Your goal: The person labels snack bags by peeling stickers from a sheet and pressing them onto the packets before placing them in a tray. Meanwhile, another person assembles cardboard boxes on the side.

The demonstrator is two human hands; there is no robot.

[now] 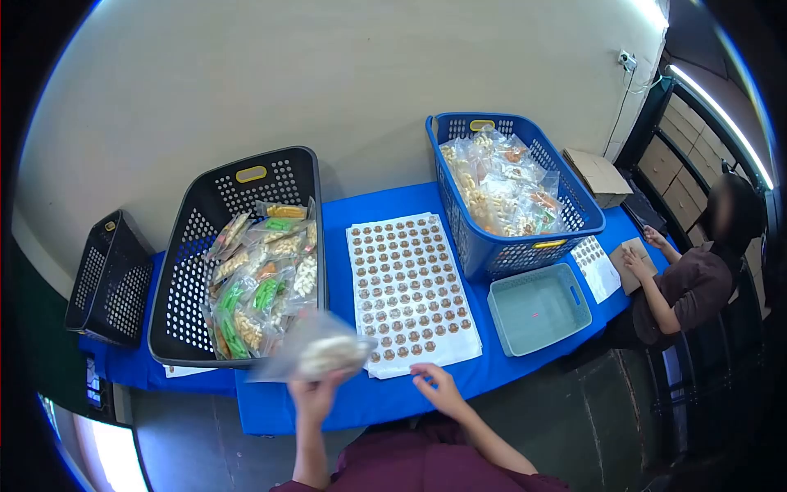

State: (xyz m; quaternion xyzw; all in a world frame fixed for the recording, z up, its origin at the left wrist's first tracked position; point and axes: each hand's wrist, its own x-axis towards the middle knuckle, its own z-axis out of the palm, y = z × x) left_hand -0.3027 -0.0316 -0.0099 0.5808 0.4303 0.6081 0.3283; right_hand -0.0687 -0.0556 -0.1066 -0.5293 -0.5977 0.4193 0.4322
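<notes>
My left hand (313,397) is closed on a clear plastic bag (332,356) with whitish pieces inside, slightly blurred, raised in front of the black basket's near right corner. My right hand (441,391) is over the near edge of a white sheet of round brown stickers (414,295), its fingers apart and slightly bent. I see nothing held in it. Some sticker spots along the sheet's near edge are bare. The black basket (321,271) on the left holds several filled bags, with green, white and orange-brown contents.
A blue basket (516,248) full of filled bags stands at back right, with a shallow grey-green tray (537,314) before it. A smaller black basket (106,287) is far left. On the right, another person (693,287) handles cardboard (631,266) beside a second sticker sheet (596,266).
</notes>
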